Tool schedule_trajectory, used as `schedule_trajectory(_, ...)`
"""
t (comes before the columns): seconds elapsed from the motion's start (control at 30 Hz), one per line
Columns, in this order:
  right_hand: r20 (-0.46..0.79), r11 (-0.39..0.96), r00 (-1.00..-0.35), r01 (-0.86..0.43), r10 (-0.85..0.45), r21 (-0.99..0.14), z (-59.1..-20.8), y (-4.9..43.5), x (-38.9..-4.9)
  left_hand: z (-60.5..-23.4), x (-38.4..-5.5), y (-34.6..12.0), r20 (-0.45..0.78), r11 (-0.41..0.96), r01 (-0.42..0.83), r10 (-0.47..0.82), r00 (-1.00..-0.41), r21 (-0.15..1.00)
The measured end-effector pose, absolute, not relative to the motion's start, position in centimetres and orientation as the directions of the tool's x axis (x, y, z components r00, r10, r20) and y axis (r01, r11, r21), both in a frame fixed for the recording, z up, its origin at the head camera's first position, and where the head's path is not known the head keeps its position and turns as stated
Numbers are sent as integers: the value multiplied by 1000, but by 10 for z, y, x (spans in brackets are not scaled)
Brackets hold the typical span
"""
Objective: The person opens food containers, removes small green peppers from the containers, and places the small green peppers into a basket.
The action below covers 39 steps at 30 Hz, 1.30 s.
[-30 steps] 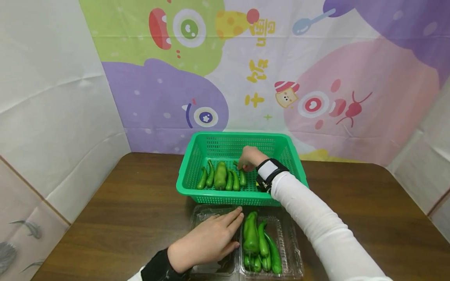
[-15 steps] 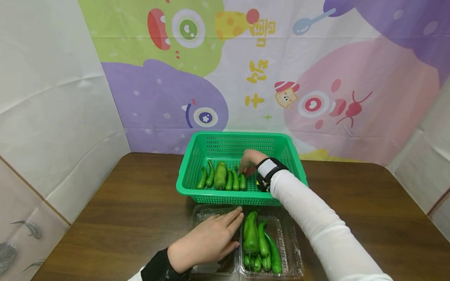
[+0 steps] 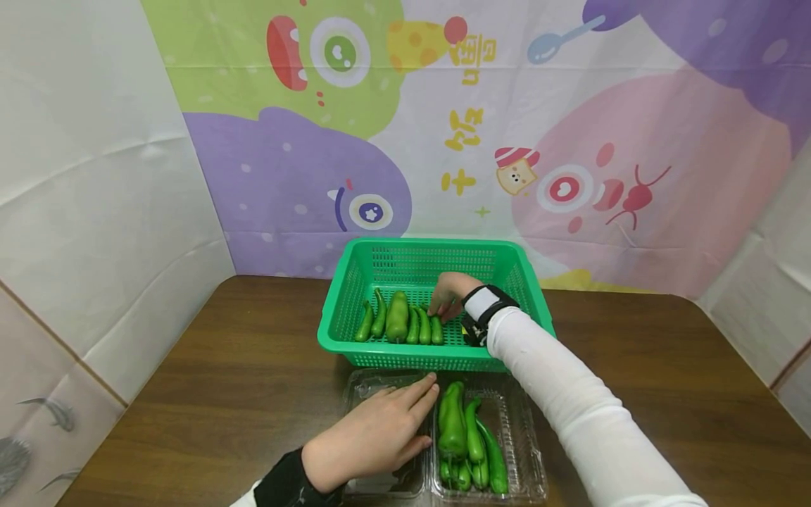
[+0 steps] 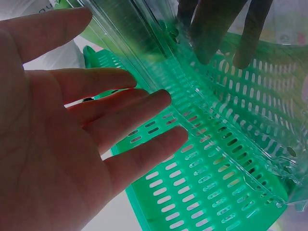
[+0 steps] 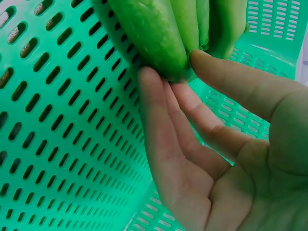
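My right hand (image 3: pixel 451 290) reaches down into a green slotted basket (image 3: pixel 424 362). Its thumb and fingers pinch the end of a green pepper (image 5: pixel 151 41), the rightmost of a row lying on the basket floor. A thicker pepper (image 3: pixel 397 320) lies in the middle of that row. My left hand (image 3: pixel 370 436) rests with straight fingers on a clear plastic clamshell box (image 3: pixel 526 429), at the hinge between its two halves. Several green peppers lie in the right half, a large one (image 3: pixel 452 422) on top. In the left wrist view the fingers (image 4: pixel 144 161) are spread and grip nothing.
The basket stands at the back of a brown wooden table (image 3: pixel 241 380), right behind the box. A printed cartoon cloth (image 3: pixel 456 141) hangs along the table's far edge. Pale cloth walls (image 3: pixel 95 176) close off both sides. The right forearm crosses the basket's front right corner.
My right hand has lowered slightly inside the basket, and the rightmost pepper has shifted down into line with the row. My left hand has stayed put on the box.
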State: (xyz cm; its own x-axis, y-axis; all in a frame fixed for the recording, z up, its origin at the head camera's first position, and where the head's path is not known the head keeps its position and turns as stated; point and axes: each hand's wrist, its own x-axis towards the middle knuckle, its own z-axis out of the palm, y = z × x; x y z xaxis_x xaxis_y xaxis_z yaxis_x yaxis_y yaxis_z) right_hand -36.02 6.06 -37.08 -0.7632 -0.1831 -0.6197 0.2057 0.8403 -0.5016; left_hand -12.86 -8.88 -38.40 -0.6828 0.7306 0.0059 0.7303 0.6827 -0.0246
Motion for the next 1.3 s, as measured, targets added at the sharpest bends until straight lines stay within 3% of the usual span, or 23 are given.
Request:
schedule_trajectory(0.33, -573, 879, -804, 149, -158, -452, -375, 61, -363, -385, -129, -89, 8, 683, 730, 731, -683, -25)
schedule_trajectory(1.03, -622, 868, -770, 205, -142, -452, -371, 61, -364, -384, -130, -88, 3, 678, 735, 735, -678, -17)
schedule_trajectory(1.3, -505, 912, -852, 91, -137, -400, -357, 62, -358, -383, -130, -89, -13, 680, 733, 733, -680, 3)
